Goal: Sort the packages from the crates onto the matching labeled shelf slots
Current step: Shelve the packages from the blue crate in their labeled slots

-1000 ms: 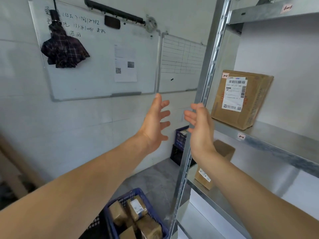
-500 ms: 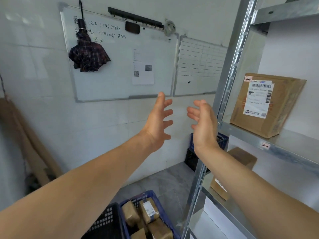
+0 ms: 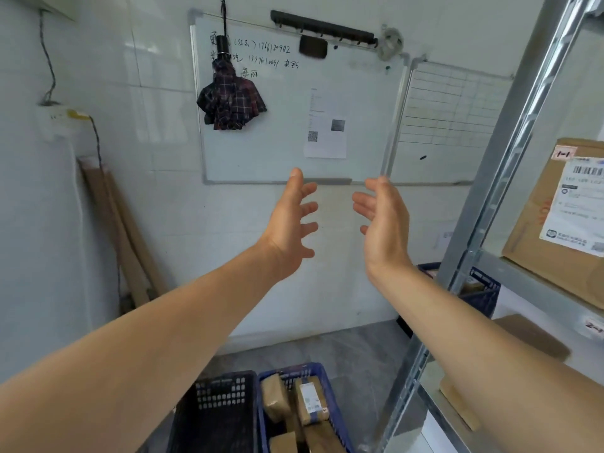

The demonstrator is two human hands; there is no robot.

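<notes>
The left hand [image 3: 291,223] and right hand [image 3: 382,223] have an open, empty grip; the small boxes [image 3: 309,400] in the crate [image 3: 284,370] look light and stiff, best held by two sides.

Dark plaid on the folded umbrella [image 3: 230,96], thin red and pale lines crossing navy, and behind it a white whiteboard [image 3: 287,152] scrawled in black marker. The ruled board [image 3: 451,122] shows a grey grid. Blue crate [image 3: 287,374], black crate [image 3: 212,420], brown packages [image 3: 276,398]. Silver-grey shelf frame [image 3: 510,152], tan cardboard box [image 3: 529,243], its label [image 3: 575,207] white with a black barcode
</notes>
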